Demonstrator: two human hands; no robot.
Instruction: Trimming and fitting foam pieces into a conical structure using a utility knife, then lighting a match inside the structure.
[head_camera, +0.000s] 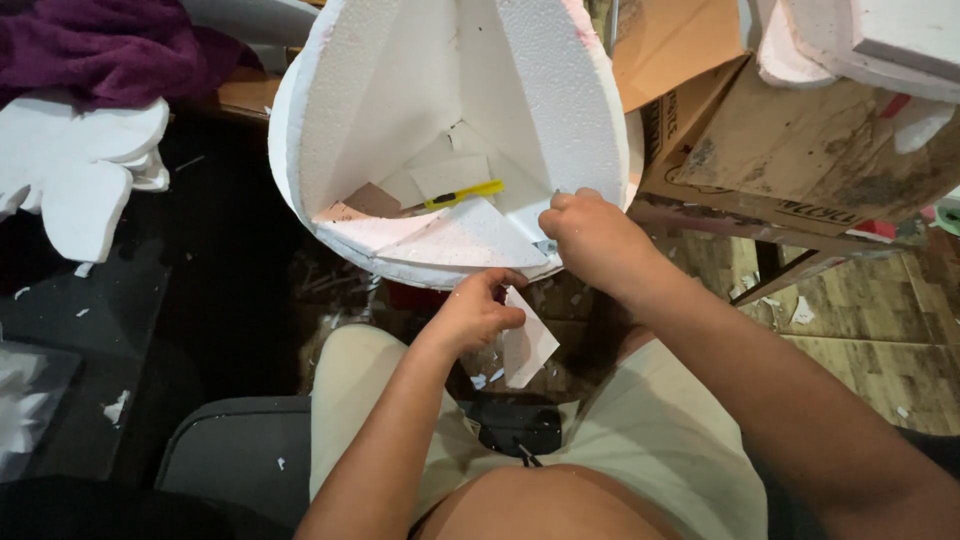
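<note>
Just below the big white foam piece (450, 120), the left hand (478, 312) has its grip pinched on a small white paper piece (528, 345). The paper hangs down from the fingers, over the lap. It looks thin and very light, and it would bend or tear fast, so a soft pinch near its top edge seems the best place to hold it.

At the lower right edge of the foam piece, the right hand (592, 238) is curled and pressing on the rim. I cannot tell if its grip holds something small there.

The foam piece is round on the outside with flat walls inside. I think it is light but crumbly. It could dent or snap under a hard squeeze, so holding it by the thick rim looks safest.

Inside the foam piece, near its bottom, lies a yellow cutter (463, 194) beside loose foam scraps.

Right of the foam piece sits a brown cardboard box (790, 150), worn and stained, with dark print on its side. Left of the foam piece lies a flat white foam cutout (85, 170) with bumpy edges, and a purple cloth (100, 45) is above that.
</note>
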